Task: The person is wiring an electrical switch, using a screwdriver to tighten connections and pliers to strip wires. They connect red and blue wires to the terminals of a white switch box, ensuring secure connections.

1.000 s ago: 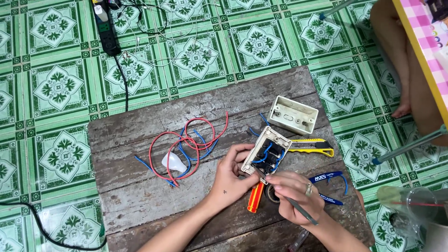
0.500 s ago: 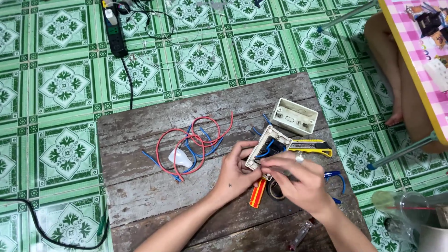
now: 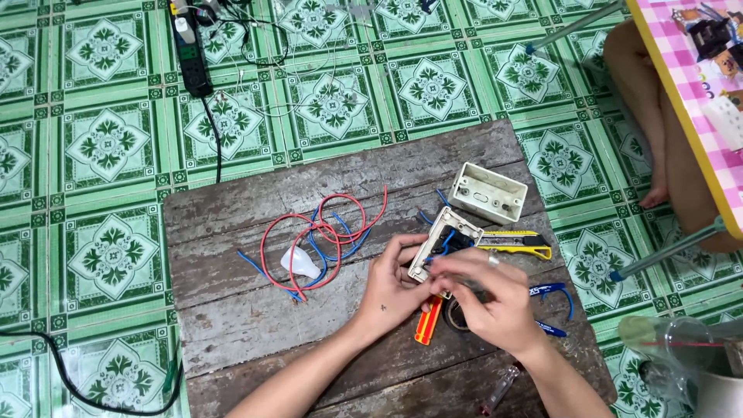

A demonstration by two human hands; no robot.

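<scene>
The left hand (image 3: 395, 282) grips the white switch plate (image 3: 443, 241) by its near edge while the right hand (image 3: 486, 298) pinches at its blue wires; a hard tug could likely pull a wire loose. The plate's long axis runs away from the hands, tilted rightward toward the white box (image 3: 487, 192).

Home floor, green patterned tiles (image 3: 108, 147), weathered wooden board (image 3: 255, 325), power strip (image 3: 190, 50)

One head-worn view looks steeply down from above the wooden board (image 3: 255, 340) on the green tiled floor (image 3: 101, 147); both forearms enter from the bottom edge; moderately near.
</scene>
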